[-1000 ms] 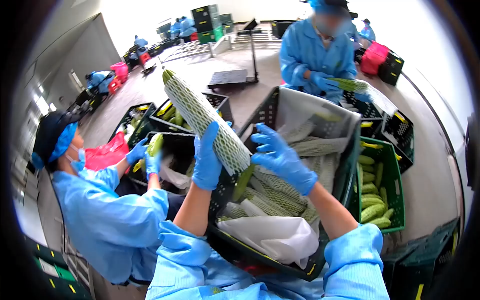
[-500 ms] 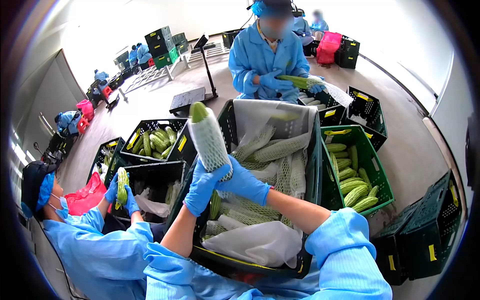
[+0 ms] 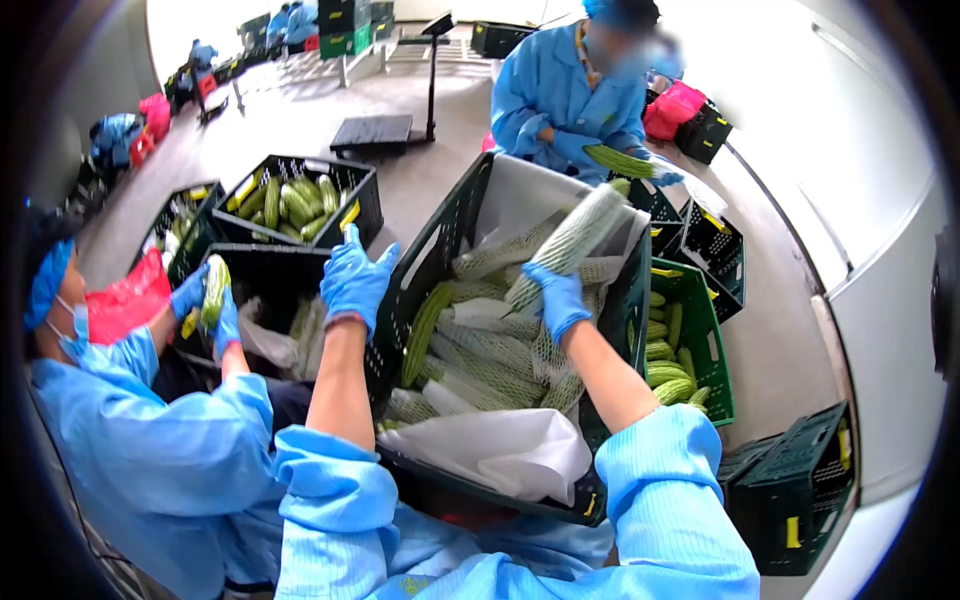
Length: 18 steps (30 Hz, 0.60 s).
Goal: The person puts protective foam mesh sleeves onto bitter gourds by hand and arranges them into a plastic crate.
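Blue gloves cover both my hands. My right hand (image 3: 560,298) is wrapped round the lower part of a green gourd in a white foam net (image 3: 572,240), tilted up to the right over the dark crate (image 3: 410,258). My left hand (image 3: 357,282) hangs at the crate's left rim, fingers apart, with nothing in it. Inside the crate lie several netted gourds (image 3: 485,365), one bare gourd (image 3: 426,332) along the left wall and a white sheet (image 3: 500,450) at the near end.
On the left a co-worker (image 3: 150,410) holds a gourd beside crates and a red bag (image 3: 130,298). Across the crate another co-worker (image 3: 570,95) holds a partly netted gourd. A green crate of gourds (image 3: 712,340) stands right; a platform scale (image 3: 372,132) stands behind.
The netted gourd has moved from between both hands to the right, over the crate, in my right hand. My left hand has let go and moved left. The camera view has shifted.
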Each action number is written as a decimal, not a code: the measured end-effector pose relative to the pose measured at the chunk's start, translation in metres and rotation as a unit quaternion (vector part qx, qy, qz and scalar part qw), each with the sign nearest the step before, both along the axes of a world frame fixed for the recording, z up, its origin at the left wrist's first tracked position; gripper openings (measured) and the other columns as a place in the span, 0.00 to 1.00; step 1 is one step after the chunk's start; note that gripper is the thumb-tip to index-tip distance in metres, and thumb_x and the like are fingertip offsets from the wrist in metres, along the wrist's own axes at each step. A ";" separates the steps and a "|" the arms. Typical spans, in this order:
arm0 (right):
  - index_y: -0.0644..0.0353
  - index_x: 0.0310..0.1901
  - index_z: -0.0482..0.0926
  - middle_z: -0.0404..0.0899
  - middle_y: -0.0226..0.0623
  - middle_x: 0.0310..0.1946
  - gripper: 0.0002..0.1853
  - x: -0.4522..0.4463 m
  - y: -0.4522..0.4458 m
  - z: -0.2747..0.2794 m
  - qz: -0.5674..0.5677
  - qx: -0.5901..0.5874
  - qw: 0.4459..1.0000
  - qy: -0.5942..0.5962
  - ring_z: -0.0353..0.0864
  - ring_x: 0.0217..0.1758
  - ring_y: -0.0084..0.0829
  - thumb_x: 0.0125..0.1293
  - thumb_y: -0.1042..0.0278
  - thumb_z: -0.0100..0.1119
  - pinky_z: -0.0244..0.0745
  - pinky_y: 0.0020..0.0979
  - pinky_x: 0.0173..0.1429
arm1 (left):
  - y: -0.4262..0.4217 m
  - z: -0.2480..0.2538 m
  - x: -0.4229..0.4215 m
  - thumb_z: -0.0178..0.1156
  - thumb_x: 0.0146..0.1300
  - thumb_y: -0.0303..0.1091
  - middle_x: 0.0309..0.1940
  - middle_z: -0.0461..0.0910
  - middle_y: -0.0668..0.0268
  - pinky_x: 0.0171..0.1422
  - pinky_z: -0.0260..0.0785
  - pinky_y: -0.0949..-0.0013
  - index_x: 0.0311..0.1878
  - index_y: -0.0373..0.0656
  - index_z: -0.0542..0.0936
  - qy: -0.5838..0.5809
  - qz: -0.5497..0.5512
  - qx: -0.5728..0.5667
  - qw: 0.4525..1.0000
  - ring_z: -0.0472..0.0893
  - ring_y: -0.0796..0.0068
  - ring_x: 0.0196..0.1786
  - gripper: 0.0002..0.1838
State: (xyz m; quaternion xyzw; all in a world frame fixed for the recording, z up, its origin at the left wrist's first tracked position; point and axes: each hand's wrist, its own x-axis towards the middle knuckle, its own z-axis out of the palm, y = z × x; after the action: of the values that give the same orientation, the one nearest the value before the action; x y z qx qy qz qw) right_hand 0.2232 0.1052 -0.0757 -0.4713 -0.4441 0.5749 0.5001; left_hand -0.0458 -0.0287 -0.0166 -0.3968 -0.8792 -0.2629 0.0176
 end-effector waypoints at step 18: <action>0.72 0.57 0.74 0.81 0.50 0.50 0.32 0.087 0.120 -0.116 -0.169 -0.109 0.964 -0.173 0.83 0.45 0.45 0.52 0.66 0.75 0.80 0.45 0.49 | 0.013 -0.018 -0.007 0.54 0.61 0.69 0.39 0.84 0.49 0.54 0.73 0.56 0.41 0.40 0.86 -0.146 -0.128 -0.047 0.980 0.82 0.48 0.46 0.36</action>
State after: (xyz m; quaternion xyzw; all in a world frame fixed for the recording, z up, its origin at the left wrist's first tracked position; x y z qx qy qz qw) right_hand 0.3105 0.2253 -0.1922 -0.6834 -0.3722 0.4365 0.4515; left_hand -0.0531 -0.0159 -0.0346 -0.4640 -0.8255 -0.2765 -0.1637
